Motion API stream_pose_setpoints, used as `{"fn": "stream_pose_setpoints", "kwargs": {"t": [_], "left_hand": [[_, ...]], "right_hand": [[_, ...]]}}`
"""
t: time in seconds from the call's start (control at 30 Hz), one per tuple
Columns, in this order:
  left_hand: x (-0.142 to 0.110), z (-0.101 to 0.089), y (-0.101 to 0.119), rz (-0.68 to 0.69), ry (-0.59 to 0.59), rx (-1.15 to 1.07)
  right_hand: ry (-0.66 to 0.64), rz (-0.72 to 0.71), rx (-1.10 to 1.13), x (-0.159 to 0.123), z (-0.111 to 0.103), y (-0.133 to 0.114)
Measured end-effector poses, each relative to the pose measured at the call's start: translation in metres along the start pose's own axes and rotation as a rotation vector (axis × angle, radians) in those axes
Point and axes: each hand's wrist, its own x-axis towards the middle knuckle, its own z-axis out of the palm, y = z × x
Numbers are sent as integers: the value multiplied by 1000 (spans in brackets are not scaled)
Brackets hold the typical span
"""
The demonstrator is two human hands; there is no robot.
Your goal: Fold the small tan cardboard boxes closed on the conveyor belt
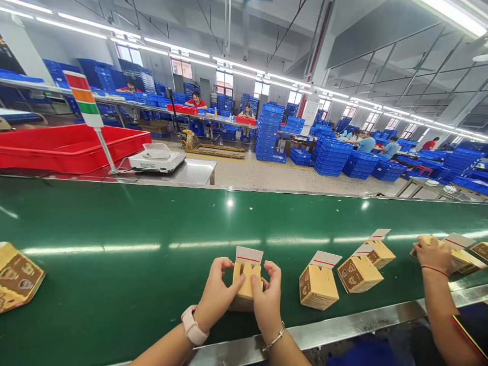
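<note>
A small yellow-tan cardboard box (246, 285) stands on the green conveyor belt (125, 284) in front of me. Its white lid flap with a red stripe points up at the far side. My left hand (220, 290) grips the box from the left, thumb pressed on the top flaps. On the other side my right hand (267, 297) holds it the same way, its thumb beside the left one. Both hands hide the box's side faces. Just to the right is another such box (319, 288), its lid flap raised too.
Further right are more boxes (360, 274) and a co-worker's hand (434, 256) on a box. A printed carton (19, 277) lies at the far left. Beyond the belt are a red tray (68, 150) and a white scale (157, 160). A metal rail (324, 328) edges the near side.
</note>
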Motion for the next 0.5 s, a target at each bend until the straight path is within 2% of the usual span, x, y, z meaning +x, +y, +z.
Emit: {"fn": "stream_pose_setpoints", "kwargs": {"t": [0.07,0.1,0.17,0.27,0.37,0.43,0.5], "left_hand": [[4,7,-5,-315,-90,-204],[6,10,-7,-418,-170,-308],[6,15,-10,-508,-298,-470],[2,21,-2,-488,-344,-498],[-1,18,19,-500,-348,-421],[1,5,34,-477,-276,-365],[6,-21,42,-364,-99,-299]], "right_hand": [[-82,184,35,4,-4,-10],[-131,252,54,7,-6,-17],[-214,352,97,11,-10,-30],[-331,438,173,15,-18,-41],[-383,437,208,21,-26,-40],[-425,426,187,26,-31,-37],[-499,438,168,32,-34,-32]]}}
